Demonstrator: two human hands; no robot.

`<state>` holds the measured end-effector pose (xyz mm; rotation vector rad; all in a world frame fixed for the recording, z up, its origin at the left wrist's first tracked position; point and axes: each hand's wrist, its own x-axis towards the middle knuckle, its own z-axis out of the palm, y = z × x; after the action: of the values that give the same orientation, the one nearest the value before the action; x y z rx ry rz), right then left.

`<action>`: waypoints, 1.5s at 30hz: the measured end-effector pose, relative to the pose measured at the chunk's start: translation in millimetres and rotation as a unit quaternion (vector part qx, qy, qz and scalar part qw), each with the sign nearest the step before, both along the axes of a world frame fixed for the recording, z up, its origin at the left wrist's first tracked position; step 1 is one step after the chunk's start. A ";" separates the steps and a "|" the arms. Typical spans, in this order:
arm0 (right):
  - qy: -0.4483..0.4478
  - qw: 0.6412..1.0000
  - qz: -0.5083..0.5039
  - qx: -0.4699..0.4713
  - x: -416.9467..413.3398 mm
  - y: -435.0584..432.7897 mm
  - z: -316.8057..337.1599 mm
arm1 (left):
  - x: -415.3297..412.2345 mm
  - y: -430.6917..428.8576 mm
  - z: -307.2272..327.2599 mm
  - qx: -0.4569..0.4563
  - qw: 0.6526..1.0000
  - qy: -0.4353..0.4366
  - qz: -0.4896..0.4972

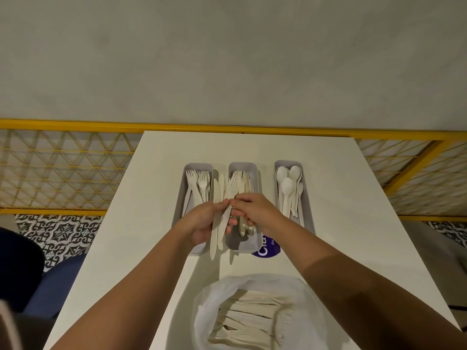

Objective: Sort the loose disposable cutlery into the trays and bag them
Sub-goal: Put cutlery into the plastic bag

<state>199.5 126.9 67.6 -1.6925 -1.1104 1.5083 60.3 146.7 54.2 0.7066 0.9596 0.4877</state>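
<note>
The left hand (204,221) is clamping a knife bundle (218,218), handles pointing near; the right hand (252,213) is pinching it, above the middle tray (255,170).

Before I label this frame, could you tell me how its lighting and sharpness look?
Head view: dim, warm light; wide-angle bending of the yellow rail; soft shadows beside the trays; a blurred shape at the lower-left corner; cutlery inside the plastic bag looks hazy.
</note>
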 end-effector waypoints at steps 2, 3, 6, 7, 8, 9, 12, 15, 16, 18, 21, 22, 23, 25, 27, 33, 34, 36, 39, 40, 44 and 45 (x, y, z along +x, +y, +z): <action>0.038 0.999 -0.034 -0.004 -7.5 -1.2 -2.8 | -2.0 0.4 0.8 -0.013 1.000 -0.014 0.013; 0.038 0.998 -0.045 -0.002 -11.8 -1.3 -4.4 | -3.1 0.6 1.0 -0.017 1.000 -0.016 0.018; 0.009 0.999 -0.046 0.021 -22.9 -1.5 -11.9 | -5.5 0.3 1.2 -0.011 0.999 0.008 0.035; -0.011 0.999 -0.037 0.035 -27.1 -2.3 -14.7 | -6.2 0.6 -0.8 -0.005 0.999 0.023 0.043; -0.047 0.997 -0.025 0.054 -31.5 -3.9 -17.2 | -6.1 0.9 -2.7 0.001 0.998 0.035 0.051; -0.093 0.993 -0.007 0.073 -37.1 -4.5 -20.8 | -7.4 1.6 -5.3 0.008 0.997 0.053 0.060; -0.180 0.978 -0.016 0.105 -51.6 -2.9 -29.1 | -12.2 4.1 -12.0 0.010 0.993 0.085 0.080; -0.172 0.980 -0.030 0.100 -61.5 4.4 -25.9 | -19.7 5.4 -14.5 0.012 0.990 0.097 0.097; -0.165 0.982 -0.022 0.089 -64.8 6.7 -23.8 | -22.4 5.6 -14.5 0.015 0.989 0.101 0.106; -0.164 0.984 0.004 0.072 -72.3 9.6 -18.7 | -30.1 7.0 -14.4 0.019 0.986 0.117 0.119; -0.166 0.985 0.021 0.049 -81.2 19.9 -17.7 | -43.9 12.5 -14.1 0.019 0.985 0.106 0.133; -0.172 0.984 0.014 0.043 -82.6 26.2 -18.1 | -48.5 14.0 -13.4 0.017 0.986 0.092 0.139; -0.182 0.983 0.006 0.039 -84.0 33.1 -19.8 | -53.6 15.5 -12.4 0.011 0.986 0.077 0.147; -0.205 0.978 -0.009 0.042 -86.2 49.2 -23.4 | -64.3 17.9 -12.4 -0.007 0.986 0.041 0.164; -0.236 0.971 -0.020 0.042 -87.8 65.5 -33.3 | -76.5 18.5 -12.3 -0.018 0.985 0.027 0.168; -0.326 0.943 -0.032 0.065 -93.6 95.0 -59.1 | -105.5 20.6 -16.6 -0.043 0.983 -0.048 0.172; -0.329 0.941 -0.035 0.065 -94.6 96.8 -60.5 | -109.3 21.3 -18.2 -0.045 0.982 -0.059 0.173; -0.355 0.932 -0.017 0.067 -96.2 96.7 -60.6 | -114.2 21.3 -19.7 -0.051 0.981 -0.077 0.171; -0.388 0.917 0.038 0.083 -93.7 90.2 -58.0 | -117.7 22.0 -22.1 -0.065 0.979 -0.099 0.163; -0.382 0.917 0.048 0.103 -93.1 87.6 -55.8 | -117.6 22.2 -22.9 -0.068 0.979 -0.103 0.160; -0.273 0.911 0.117 0.285 -97.2 73.7 -31.0 | -111.0 21.0 -21.6 -0.070 0.982 -0.112 0.136; -0.250 0.904 0.158 0.307 -97.4 69.5 -23.7 | -107.7 20.2 -20.0 -0.073 0.983 -0.114 0.126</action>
<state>102.2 196.4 44.0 -1.5065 -1.9637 0.7367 -47.4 166.9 34.2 0.3882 0.8617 0.6969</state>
